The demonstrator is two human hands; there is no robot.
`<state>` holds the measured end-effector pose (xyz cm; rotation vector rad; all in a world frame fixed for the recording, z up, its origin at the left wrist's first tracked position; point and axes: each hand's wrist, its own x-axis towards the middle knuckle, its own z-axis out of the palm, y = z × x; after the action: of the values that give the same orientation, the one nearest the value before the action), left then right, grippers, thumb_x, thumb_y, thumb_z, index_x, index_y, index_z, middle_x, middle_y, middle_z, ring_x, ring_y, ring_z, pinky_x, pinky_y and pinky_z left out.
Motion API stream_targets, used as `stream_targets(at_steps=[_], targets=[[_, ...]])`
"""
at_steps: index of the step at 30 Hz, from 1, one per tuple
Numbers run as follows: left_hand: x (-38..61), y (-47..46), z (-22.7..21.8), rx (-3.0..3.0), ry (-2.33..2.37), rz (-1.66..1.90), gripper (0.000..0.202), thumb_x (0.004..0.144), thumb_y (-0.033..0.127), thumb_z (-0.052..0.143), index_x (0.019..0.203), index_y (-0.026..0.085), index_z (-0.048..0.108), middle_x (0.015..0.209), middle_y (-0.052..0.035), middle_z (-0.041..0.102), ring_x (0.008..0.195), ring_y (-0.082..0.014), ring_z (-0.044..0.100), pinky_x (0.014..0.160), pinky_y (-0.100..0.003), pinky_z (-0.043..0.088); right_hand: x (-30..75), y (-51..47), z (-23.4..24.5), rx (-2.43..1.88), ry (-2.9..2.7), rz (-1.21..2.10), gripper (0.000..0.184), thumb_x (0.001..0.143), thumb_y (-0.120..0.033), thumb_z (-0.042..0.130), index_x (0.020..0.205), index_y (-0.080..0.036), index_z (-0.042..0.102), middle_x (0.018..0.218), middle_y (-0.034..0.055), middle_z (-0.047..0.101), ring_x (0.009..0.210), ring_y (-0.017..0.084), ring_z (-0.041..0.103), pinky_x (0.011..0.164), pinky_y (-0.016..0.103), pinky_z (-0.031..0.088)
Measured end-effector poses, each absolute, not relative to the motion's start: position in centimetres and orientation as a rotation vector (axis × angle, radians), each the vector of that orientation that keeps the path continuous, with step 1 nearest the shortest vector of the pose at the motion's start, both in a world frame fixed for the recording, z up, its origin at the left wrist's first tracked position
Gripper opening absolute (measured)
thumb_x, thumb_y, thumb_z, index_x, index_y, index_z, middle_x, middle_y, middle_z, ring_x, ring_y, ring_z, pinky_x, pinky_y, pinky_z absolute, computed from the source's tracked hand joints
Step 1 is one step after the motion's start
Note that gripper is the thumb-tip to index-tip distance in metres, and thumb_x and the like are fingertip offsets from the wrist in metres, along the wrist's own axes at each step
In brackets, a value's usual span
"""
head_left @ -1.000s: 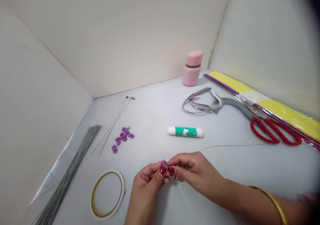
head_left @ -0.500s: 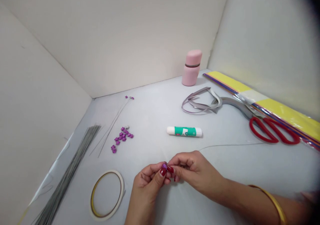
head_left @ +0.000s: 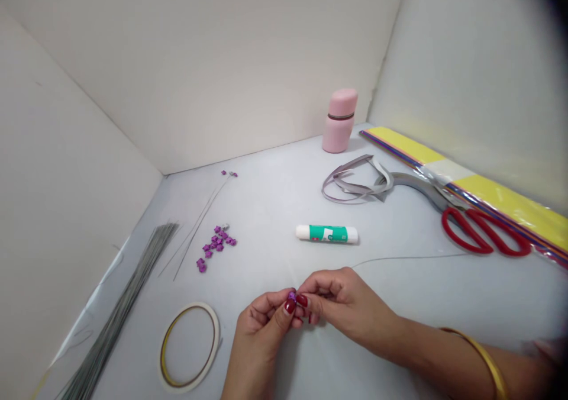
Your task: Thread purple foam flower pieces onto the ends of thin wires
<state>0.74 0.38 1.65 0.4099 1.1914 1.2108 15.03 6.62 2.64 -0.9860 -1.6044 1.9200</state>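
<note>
Between the thumb and fingers of my left hand (head_left: 268, 323) I pinch a small purple paper star (head_left: 291, 296). My right hand (head_left: 344, 302) is closed right beside it, its thumb and fingertips touching the star's side. A thin grey wire (head_left: 399, 258) runs out from behind the right hand toward the scissors; its end near the star is hidden by my fingers. To the left lies a loose cluster of purple paper stars (head_left: 216, 244). Further back, two thin wires (head_left: 202, 219) have small stars at their far ends.
A roll of tape (head_left: 216, 335) lies near my left hand, with a bundle of grey wires (head_left: 126, 305) beyond it. A glue stick (head_left: 328, 234) sits ahead. Paper strips (head_left: 341, 172), red-handled scissors (head_left: 465, 228), a yellow paper pack (head_left: 488, 190) and a pink bottle (head_left: 338, 131) are at the back right.
Almost nothing differs. Both hands stay together at the star, with only a very slight shift of the fingers.
</note>
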Motion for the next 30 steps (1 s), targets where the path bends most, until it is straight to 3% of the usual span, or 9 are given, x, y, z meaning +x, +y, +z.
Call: stream_targets(at_steps=[22,30], targets=[[0.87,0.34,1.69,0.417,1.245,1.210,0.013,0.067,0.022,0.071,0.074,0.012,0.071,0.062,-0.0029,0.068,0.059,-0.0099,0.055,0.063,-0.020,0.043,14.80,6.60,2.63,-0.994,-1.627,1.930,0.012,0.079,-0.020,0.054,0.074,-0.014,0.063,0.067,0.0024,0.067,0.058,0.010,0.055,0.057,0.020,0.044],[1.34,-0.05,1.90,0.663,1.488,1.303,0.011,0.066,0.024,0.071,0.074,0.016,0.073,0.059,-0.0015,0.066,0.062,-0.0142,0.057,0.063,-0.023,0.044,15.43,6.71,2.98,-0.959,-2.015,1.536,0.018,0.082,-0.018,0.048,0.078,-0.018,0.066,0.069,-0.0004,0.066,0.058,0.010,0.053,0.054,0.019,0.040]])
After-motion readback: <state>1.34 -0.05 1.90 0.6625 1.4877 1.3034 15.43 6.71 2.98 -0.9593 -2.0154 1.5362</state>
